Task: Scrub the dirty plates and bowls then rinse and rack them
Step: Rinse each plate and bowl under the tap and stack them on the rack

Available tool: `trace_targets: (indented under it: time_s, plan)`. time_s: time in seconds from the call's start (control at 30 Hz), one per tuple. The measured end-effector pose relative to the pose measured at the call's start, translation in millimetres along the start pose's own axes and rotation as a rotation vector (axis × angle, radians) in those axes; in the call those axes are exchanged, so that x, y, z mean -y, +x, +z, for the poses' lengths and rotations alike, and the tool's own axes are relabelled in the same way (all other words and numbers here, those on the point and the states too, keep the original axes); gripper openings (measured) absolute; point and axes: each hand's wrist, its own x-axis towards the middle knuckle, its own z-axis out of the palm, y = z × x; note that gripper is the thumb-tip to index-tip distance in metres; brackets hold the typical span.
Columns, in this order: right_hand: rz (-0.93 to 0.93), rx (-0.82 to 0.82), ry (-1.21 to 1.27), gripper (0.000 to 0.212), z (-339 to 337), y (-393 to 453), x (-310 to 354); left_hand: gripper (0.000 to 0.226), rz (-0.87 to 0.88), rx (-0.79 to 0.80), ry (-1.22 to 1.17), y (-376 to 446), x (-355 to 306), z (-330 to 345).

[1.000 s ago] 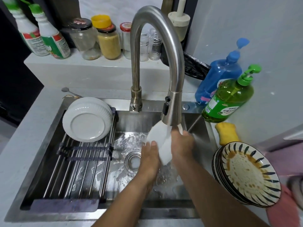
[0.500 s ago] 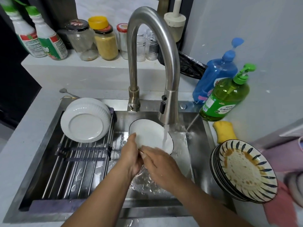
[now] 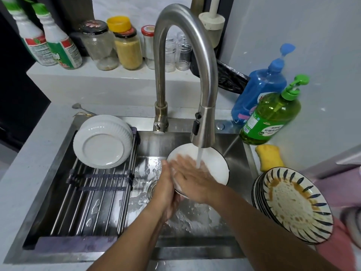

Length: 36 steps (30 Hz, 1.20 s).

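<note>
At frame centre the left hand (image 3: pixel 166 184) grips a white plate (image 3: pixel 213 167) under the tap; the flat right hand (image 3: pixel 192 178) rubs it. White bowls (image 3: pixel 101 142) are racked; the stained plates (image 3: pixel 297 204), lower right, wait.

Right hand (image 3: pixel 192 178) motion-blurred over plate (image 3: pixel 214 165)

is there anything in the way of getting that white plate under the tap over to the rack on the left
Nothing visible blocks it. The white plate is held by the left hand, and the rack lies just left. A stack of white bowls fills its far end, but the near bars are bare.
</note>
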Motion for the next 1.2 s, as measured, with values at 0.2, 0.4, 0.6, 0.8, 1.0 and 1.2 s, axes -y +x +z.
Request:
trace_targets:
  time_s: [0.2,0.4,0.6,0.8,1.0,1.2]
  plan:
    - [-0.22,-0.053,-0.027,0.048,9.9,-35.1,-12.3,0.058,0.078,-0.185,0.012,14.8,-21.7,-18.5]
    - [-0.117,-0.309,-0.327,0.054,24.2,-31.8,-65.5,0.026,0.18,-0.281,0.094,25.2,-30.3,-34.1]
    - [0.11,-0.751,0.166,0.049,8.4,-21.2,-39.2,0.037,-0.04,-0.269,-0.081,23.8,-26.0,-36.6]
    - [0.486,-0.374,0.632,0.033,-11.7,-16.8,-48.7,0.021,-0.108,-0.211,0.012,4.6,-25.1,-18.3]
    - [0.479,-0.385,1.031,0.032,31.8,-16.0,-43.9,0.029,0.198,-0.198,0.375,-5.4,-23.7,-38.3]
    - [0.406,-0.597,0.933,0.043,32.9,-8.2,-34.5,0.064,0.31,-0.077,0.496,-18.3,-25.9,-61.1]
